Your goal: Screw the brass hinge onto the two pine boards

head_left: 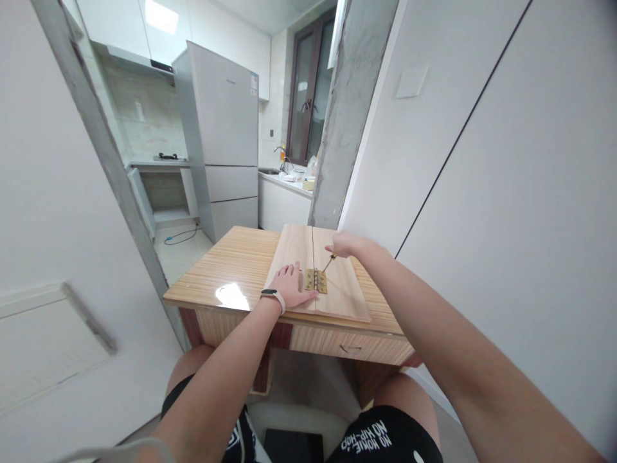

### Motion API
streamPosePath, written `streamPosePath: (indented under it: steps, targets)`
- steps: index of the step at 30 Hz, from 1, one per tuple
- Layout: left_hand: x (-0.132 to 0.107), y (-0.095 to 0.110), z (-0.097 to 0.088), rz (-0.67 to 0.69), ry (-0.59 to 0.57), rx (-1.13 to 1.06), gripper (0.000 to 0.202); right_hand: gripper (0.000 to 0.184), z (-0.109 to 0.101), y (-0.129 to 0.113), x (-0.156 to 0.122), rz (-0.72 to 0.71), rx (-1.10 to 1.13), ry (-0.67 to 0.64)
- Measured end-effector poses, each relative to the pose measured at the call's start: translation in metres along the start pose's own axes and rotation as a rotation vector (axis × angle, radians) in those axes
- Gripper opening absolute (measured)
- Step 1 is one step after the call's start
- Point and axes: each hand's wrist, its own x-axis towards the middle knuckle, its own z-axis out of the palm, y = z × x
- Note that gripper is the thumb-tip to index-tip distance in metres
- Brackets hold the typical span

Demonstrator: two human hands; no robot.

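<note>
A brass hinge (316,281) lies flat across the seam between two pale wooden boards (344,289) on the table. My right hand (343,244) is closed around the handle of a screwdriver (330,262). Its shaft slants down to the left, and the tip meets the upper right part of the hinge. My left hand (288,284), with a band on the wrist, lies flat on the left board. Its fingers are spread and the thumb reaches to the hinge's lower edge. Small screw heads seem to show on the hinge, too small to make out well.
The boards rest on a wood-grain table (207,278) with a drawer (354,347) on my side. A white wall (506,193) stands close at the right. Beyond the table are a grey fridge (226,116) and a sink counter (286,196) with items on it.
</note>
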Motion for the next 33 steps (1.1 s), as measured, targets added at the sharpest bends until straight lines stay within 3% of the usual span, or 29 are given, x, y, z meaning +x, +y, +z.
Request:
streamPosePath:
  steps: [3, 8, 12, 16, 18, 21, 23, 26, 33]
  targets:
    - [0.0, 0.001, -0.001, -0.006, -0.011, 0.003, 0.127, 0.049, -0.004, -0.004, 0.001, 0.031, -0.034, -0.084]
    - [-0.001, 0.003, -0.004, -0.007, -0.022, 0.004, 0.127, 0.043, -0.003, -0.006, 0.005, 0.0, -0.068, 0.04]
    - [-0.001, 0.004, -0.006, -0.004, -0.027, -0.003, 0.126, 0.029, 0.001, -0.001, 0.009, -0.08, -0.116, 0.056]
    - [-0.001, 0.004, -0.006, -0.006, -0.03, -0.001, 0.127, 0.025, 0.005, 0.003, 0.01, -0.109, -0.004, 0.07]
    - [-0.001, 0.004, -0.005, -0.01, -0.035, 0.003, 0.127, 0.028, 0.005, 0.004, 0.009, -0.088, 0.05, 0.088]
    - [-0.001, 0.004, -0.006, -0.008, -0.038, 0.005, 0.126, 0.049, 0.004, 0.001, 0.007, -0.023, 0.063, 0.14]
    - [-0.001, 0.005, -0.006, -0.005, -0.038, 0.004, 0.126, 0.057, 0.002, -0.003, 0.008, 0.018, 0.05, 0.103]
    - [-0.001, 0.004, -0.005, -0.004, -0.029, 0.0, 0.126, 0.052, 0.0, -0.007, 0.009, 0.044, 0.025, 0.042]
    - [-0.001, 0.004, -0.004, -0.003, -0.017, -0.006, 0.126, 0.036, 0.001, 0.0, 0.009, -0.029, -0.031, 0.066]
